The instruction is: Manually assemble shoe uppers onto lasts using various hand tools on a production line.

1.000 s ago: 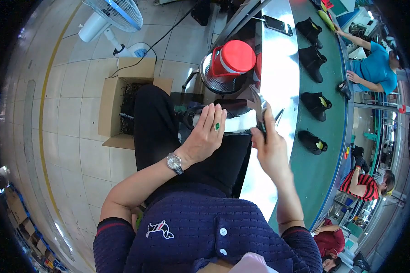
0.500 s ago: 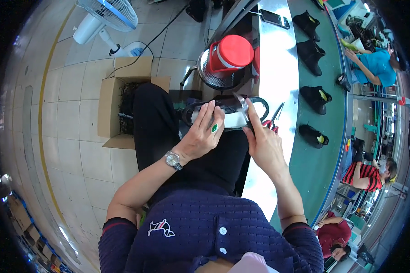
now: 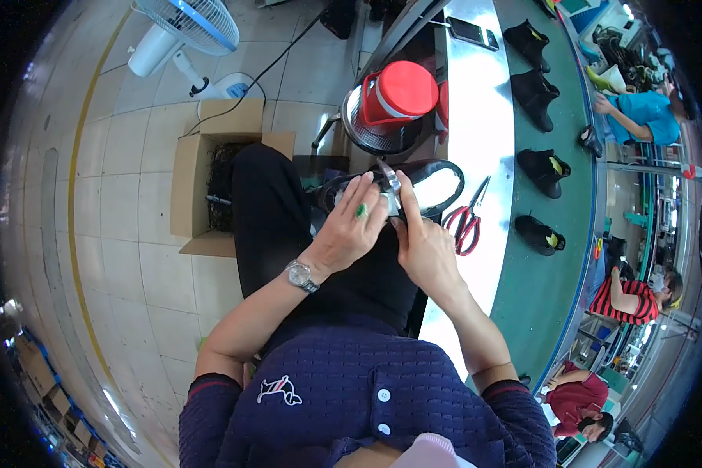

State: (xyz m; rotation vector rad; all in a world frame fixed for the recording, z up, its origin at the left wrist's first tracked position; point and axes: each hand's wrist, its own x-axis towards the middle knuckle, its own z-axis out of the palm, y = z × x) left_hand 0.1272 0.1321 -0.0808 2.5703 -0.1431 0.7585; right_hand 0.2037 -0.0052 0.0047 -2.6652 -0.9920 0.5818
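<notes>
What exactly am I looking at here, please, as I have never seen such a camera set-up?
There is no robot here: a person works with a bare left hand and right hand. The view comes from a wide fisheye camera worn on the head, looking down, so straight edges bend near the rim. The right hand holds a metal-headed tool. The left hand lies over what looks like a dark shoe with a white oval face. On the shiny bench to the right are red-handled scissors and a phone; beyond it, dark shoes sit on a green surface.
</notes>
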